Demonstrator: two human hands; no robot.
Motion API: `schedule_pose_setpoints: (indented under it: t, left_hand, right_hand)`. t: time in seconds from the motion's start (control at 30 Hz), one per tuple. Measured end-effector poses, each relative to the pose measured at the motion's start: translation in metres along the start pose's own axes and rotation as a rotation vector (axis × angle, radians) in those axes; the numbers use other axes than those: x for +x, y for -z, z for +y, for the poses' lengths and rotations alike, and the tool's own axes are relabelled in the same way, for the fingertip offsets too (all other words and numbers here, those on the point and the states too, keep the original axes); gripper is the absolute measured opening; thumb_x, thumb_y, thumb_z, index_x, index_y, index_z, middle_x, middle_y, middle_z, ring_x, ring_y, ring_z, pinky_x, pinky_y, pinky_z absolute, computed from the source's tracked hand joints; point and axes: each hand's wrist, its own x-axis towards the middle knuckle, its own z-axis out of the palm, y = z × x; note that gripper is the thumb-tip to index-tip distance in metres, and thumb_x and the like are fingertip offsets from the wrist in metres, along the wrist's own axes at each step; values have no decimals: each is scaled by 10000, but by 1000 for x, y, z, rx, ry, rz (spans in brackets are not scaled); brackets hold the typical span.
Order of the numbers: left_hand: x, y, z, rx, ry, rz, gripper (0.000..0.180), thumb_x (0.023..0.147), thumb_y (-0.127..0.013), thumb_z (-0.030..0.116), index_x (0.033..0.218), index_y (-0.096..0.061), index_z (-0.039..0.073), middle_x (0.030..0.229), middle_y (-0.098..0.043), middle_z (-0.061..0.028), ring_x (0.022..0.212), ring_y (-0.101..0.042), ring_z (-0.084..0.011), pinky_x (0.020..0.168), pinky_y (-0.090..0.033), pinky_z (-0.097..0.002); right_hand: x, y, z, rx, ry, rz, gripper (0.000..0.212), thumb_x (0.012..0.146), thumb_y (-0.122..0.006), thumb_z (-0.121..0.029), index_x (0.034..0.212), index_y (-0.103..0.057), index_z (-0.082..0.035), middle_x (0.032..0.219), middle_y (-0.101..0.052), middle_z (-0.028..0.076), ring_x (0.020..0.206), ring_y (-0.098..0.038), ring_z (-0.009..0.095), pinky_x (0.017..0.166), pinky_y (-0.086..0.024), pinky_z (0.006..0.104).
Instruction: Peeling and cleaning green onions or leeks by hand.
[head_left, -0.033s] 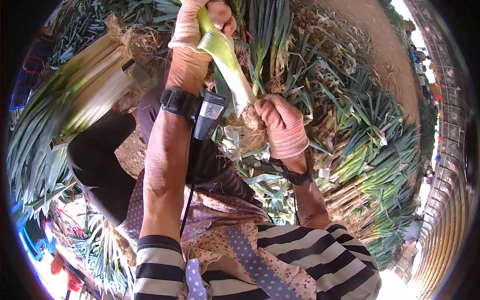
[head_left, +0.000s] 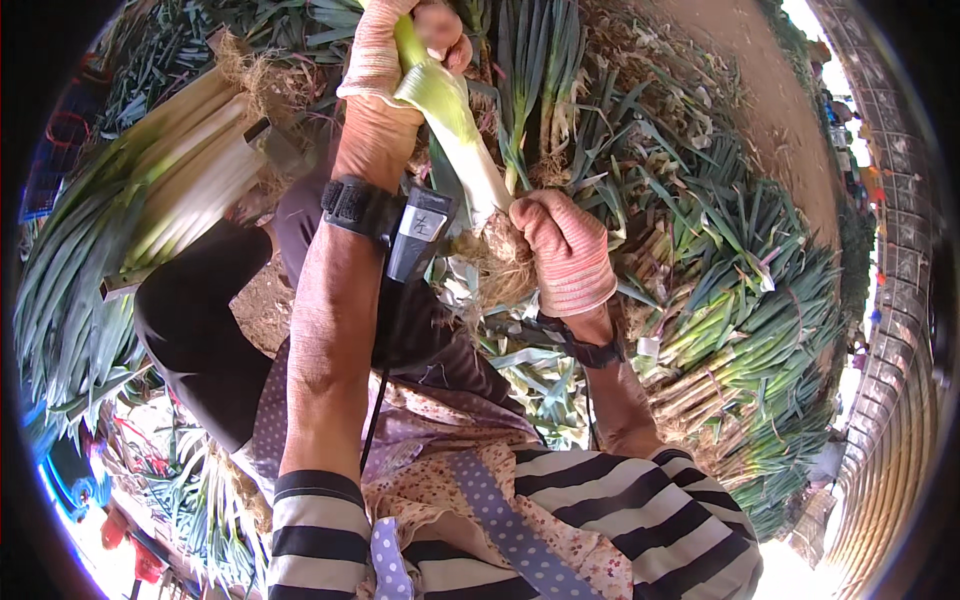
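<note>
A leek (head_left: 477,165) slants across the upper middle, its green part up and its white shank and root tuft lower down. My left hand (head_left: 378,52), in a light glove, is closed around the green part near the top edge; its fingers are partly hidden. One pale green leaf layer (head_left: 437,92) folds outward below that hand. My right hand (head_left: 562,245), in a pinkish striped glove, is closed at the base of the shank, beside the tangled roots (head_left: 505,262). Its thumb side touches the leek, while its other fingers are out of sight.
On the left, a bundle of large leeks (head_left: 190,165) lies on a metal-ended stand (head_left: 275,148). Stripped leaves and loose leeks (head_left: 700,200) cover the ground to the right, with stacked leeks (head_left: 730,360) lower down. A bare dirt strip (head_left: 775,110) runs behind them.
</note>
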Motion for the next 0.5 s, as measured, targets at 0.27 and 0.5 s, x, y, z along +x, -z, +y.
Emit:
schedule_pose_setpoints:
  t: [0.27, 0.5]
  left_hand:
    - [0, -5, -11, -37, 22, 72, 186, 829, -646, 242, 736, -500, 172, 547, -474, 25, 439, -459, -146, 417, -409, -319]
    - [2, 0, -5, -11, -132, -23, 147, 835, -633, 201, 799, -532, 101, 605, -458, 8, 559, -445, -136, 517, -384, -298]
  right_hand:
    - [-5, 11, 31, 697, -512, 95, 285, 923, -559, -219, 1087, -588, 12, 887, -626, 48, 788, -582, 113, 741, -482, 250]
    - [-47, 11, 35, 331, -197, 23, 426, 917, -554, -291, 1220, -468, -5, 1070, -589, 132, 938, -594, 210, 841, -502, 326]
